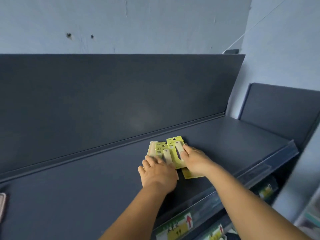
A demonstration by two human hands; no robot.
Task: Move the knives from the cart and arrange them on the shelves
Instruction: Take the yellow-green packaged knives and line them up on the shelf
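**A:** On top shelf (86, 196), centre-right: knife packs (170, 149) lying flat, yellow-green cards, loosely overlapped. Status?

**B:** Mid-arrange. Left hand (158, 174) flat over left pack, fingers extended toward 12 o'clock, pressing, not gripping. Right hand (196, 161) at 3 o'clock of stack, fingertips on right pack's pale handle blister, thumb side at card edge. Looks like light press, no clear pinch.

**A:** Advice for squaring up?

**B:** Pin left pack, slide right pack toward 9 o'clock until edges meet. Keep hang-holes pointing at 12, toward back panel (121, 101). Tuck stray card sticking out at 6 o'clock under right hand. Push flat, no lifting; cards slippery on smooth shelf.

**A:** Elsewhere?

**B:** More yellow-green packs on lower shelf (178, 227) at 5 o'clock. Cart not visible.
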